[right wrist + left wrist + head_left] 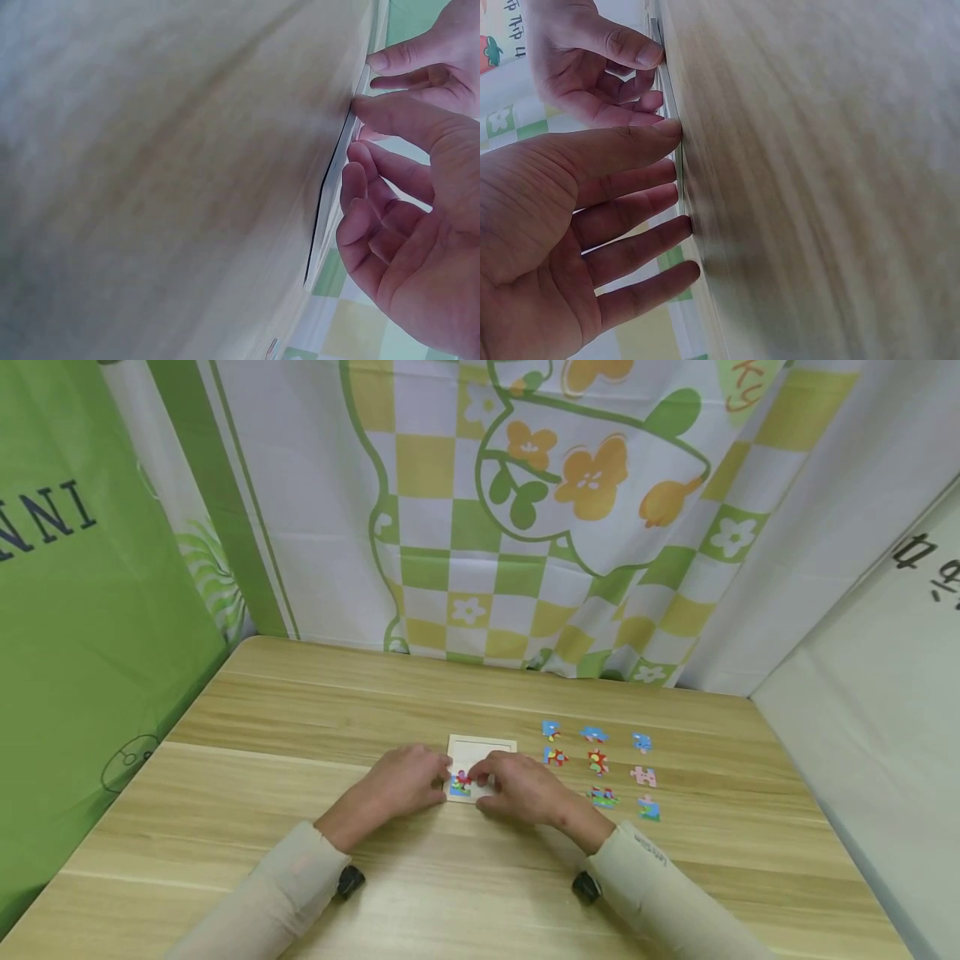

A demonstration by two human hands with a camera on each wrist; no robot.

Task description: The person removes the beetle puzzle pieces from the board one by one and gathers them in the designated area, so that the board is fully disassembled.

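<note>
A small square puzzle tray (483,743) with a pale wooden rim lies on the table in front of me. In its near left corner sits a puzzle piece (460,787) printed in red, blue and green. My left hand (408,779) rests at the tray's left edge, thumb and fingers extended with their tips along the rim. From the right, my right hand (521,787) reaches over the tray. Its index fingertip touches the piece's right side, its thumb is at the near rim, and its outer fingers bend inward. The right hand hides the tray's lower right part.
Several loose jigsaw pieces lie in rough rows right of the tray, among them a red and yellow piece (597,762), a pink piece (643,776) and a blue piece (594,734). A patterned curtain (510,560) hangs behind the wooden table (300,710).
</note>
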